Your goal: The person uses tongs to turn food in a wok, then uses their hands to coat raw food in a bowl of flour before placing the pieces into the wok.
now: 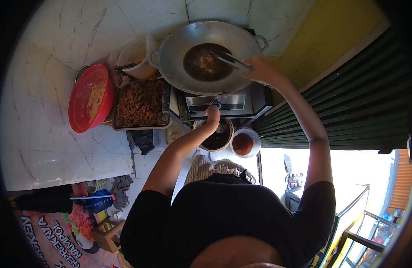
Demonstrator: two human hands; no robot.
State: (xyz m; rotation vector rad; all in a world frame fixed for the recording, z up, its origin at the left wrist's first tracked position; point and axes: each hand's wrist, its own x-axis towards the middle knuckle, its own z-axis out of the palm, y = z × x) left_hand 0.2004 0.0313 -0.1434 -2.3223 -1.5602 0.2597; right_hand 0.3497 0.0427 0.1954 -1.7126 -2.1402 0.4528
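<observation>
A large metal wok (170,67) stands on the gas stove (246,105), with dark oil (197,73) in its middle and a few browned pieces of food (207,62) in the oil. My right hand (261,71) is closed around metal tongs (235,61), whose tips reach into the oil near the food. At the stove's front, my left hand (212,115) has its fingers closed on the black stove knob (216,104).
Left of the stove are a tray of fried brown pieces (139,105), a red basin with flour (87,100) and a plastic container (139,62). Below it stand a dark-filled pot (219,138) and a bucket of brown liquid (244,144). A corrugated shutter (340,102) borders the right.
</observation>
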